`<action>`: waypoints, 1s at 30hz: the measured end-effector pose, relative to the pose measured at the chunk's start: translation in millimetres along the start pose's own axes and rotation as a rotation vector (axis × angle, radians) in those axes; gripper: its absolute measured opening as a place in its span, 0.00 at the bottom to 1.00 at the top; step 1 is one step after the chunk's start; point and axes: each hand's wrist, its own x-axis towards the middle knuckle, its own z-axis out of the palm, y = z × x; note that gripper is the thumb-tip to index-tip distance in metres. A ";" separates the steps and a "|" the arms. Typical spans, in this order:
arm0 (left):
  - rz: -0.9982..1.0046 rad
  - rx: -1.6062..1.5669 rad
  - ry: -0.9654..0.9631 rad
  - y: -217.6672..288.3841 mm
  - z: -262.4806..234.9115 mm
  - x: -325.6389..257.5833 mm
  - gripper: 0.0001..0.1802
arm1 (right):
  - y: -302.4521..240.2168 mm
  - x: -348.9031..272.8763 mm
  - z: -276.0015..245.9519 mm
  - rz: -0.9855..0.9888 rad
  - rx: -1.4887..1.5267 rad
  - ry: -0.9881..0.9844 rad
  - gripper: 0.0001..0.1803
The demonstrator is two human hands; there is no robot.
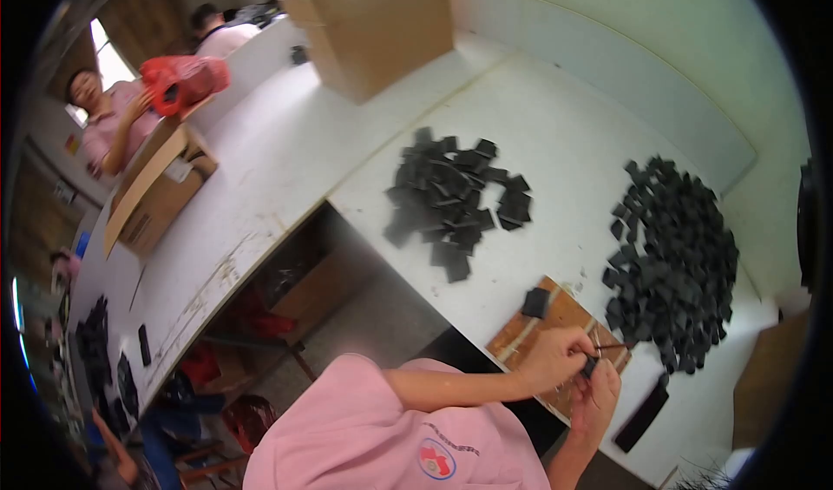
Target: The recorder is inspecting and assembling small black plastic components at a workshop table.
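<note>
While both hands meet at lower right over the wooden board [555, 316], we see left hand [555, 357] and right hand [597, 396] fingers pinching a small black piece [589, 367]; it looks light, thin, best gripped by its edges.

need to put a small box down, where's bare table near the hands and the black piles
Bare white table lies between the left pile of black pieces and the right pile, and beyond both toward the cardboard box. It is crowded at the wooden board, where the left hand and right hand work.
</note>
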 end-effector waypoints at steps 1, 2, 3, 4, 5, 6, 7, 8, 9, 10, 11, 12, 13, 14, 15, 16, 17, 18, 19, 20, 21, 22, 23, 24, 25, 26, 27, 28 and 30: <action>-0.297 -0.302 -0.099 3.7 -13.1 3.3 0.06 | 3.0 0.2 -5.7 0.032 -0.053 0.006 0.08; -0.615 -0.587 -0.193 8.5 -25.2 5.4 0.06 | 6.8 3.5 -6.4 0.095 0.014 0.016 0.08; -0.674 -0.772 -0.273 9.9 -29.5 0.5 0.06 | 10.9 5.3 -5.4 0.126 0.063 -0.023 0.09; -0.737 -0.951 -0.343 11.9 -32.7 -1.0 0.05 | 11.3 6.2 -3.8 0.150 0.117 -0.067 0.09; -0.752 -1.018 -0.381 17.2 -34.4 -2.2 0.06 | 5.3 2.3 -1.3 0.113 0.069 -0.089 0.09; -0.758 -1.089 -0.414 28.8 -32.9 2.3 0.07 | -5.4 2.9 2.1 0.080 0.012 -0.119 0.10; -0.701 -1.070 -0.436 38.5 -29.4 9.0 0.08 | -17.4 6.5 3.9 0.003 -0.051 -0.141 0.10; -0.640 -1.047 -0.449 49.9 -26.7 14.4 0.09 | -28.8 9.0 8.1 -0.067 -0.111 -0.168 0.11; -0.594 -1.007 -0.438 63.7 -22.7 19.3 0.10 | -40.4 12.5 14.3 -0.078 -0.107 -0.136 0.11; -0.541 -0.970 -0.426 71.3 -19.3 25.2 0.10 | -51.6 17.2 19.4 -0.166 -0.175 -0.158 0.11; -0.498 -0.960 -0.423 72.5 -17.0 30.3 0.08 | -59.0 19.4 21.0 -0.251 -0.247 -0.189 0.12; -0.508 -0.961 -0.438 70.7 -14.1 33.4 0.08 | -58.7 23.6 17.8 -0.258 -0.249 -0.172 0.12; -0.549 -0.903 -0.380 64.1 -11.8 37.7 0.08 | -52.6 31.4 10.6 -0.179 -0.149 -0.161 0.12; -0.583 -0.845 -0.318 56.9 -10.8 39.1 0.07 | -46.1 35.5 5.1 -0.100 -0.051 -0.156 0.13; -0.569 -0.901 -0.336 39.1 -14.7 40.7 0.07 | -38.9 36.9 2.5 -0.087 0.005 -0.197 0.13; -0.574 -0.903 -0.338 36.9 -16.4 37.5 0.07 | -35.8 35.2 1.9 -0.087 0.005 -0.192 0.13; -0.572 -0.914 -0.340 35.0 -17.8 34.6 0.07 | -33.6 33.5 1.1 -0.087 -0.030 -0.209 0.13; -0.570 -0.925 -0.342 33.6 -18.0 33.1 0.08 | -32.4 32.2 -0.9 -0.087 -0.064 -0.226 0.13; -0.574 -0.925 -0.346 35.9 -17.6 34.0 0.08 | -35.6 36.0 -3.4 -0.066 -0.052 -0.258 0.14; -0.600 -1.000 -0.382 40.5 -16.4 35.2 0.08 | -40.6 37.3 -2.5 -0.068 -0.051 -0.254 0.14; -0.625 -1.074 -0.417 43.1 -15.4 36.0 0.08 | -48.2 36.6 0.7 -0.109 -0.080 -0.317 0.14; -0.631 -1.074 -0.424 42.7 -14.0 35.7 0.08 | -52.5 35.3 1.7 -0.151 -0.109 -0.375 0.14; -0.530 -0.924 -0.398 42.0 -12.8 34.0 0.09 | -46.1 37.8 -2.1 -0.155 -0.110 -0.367 0.14; -0.427 -0.774 -0.370 41.5 -11.6 33.0 0.09 | -33.9 42.8 -8.4 -0.146 -0.087 -0.368 0.14; -0.427 -0.773 -0.373 38.6 -12.8 33.2 0.09 | -29.4 45.2 -8.4 -0.135 -0.063 -0.376 0.14; -0.450 -0.774 -0.363 33.0 -15.3 34.4 0.09 | -29.6 44.4 -8.7 -0.139 -0.063 -0.375 0.14; -0.472 -0.774 -0.353 30.5 -16.5 34.9 0.08 | -32.5 42.2 -7.0 -0.147 -0.108 -0.359 0.13; -0.472 -0.772 -0.357 31.5 -16.8 35.4 0.08 | -34.9 41.5 -5.2 -0.156 -0.153 -0.342 0.13; -0.280 -0.384 -0.251 35.9 -16.1 36.2 0.12 | -39.4 40.1 -2.5 -0.187 -0.242 -0.269 0.11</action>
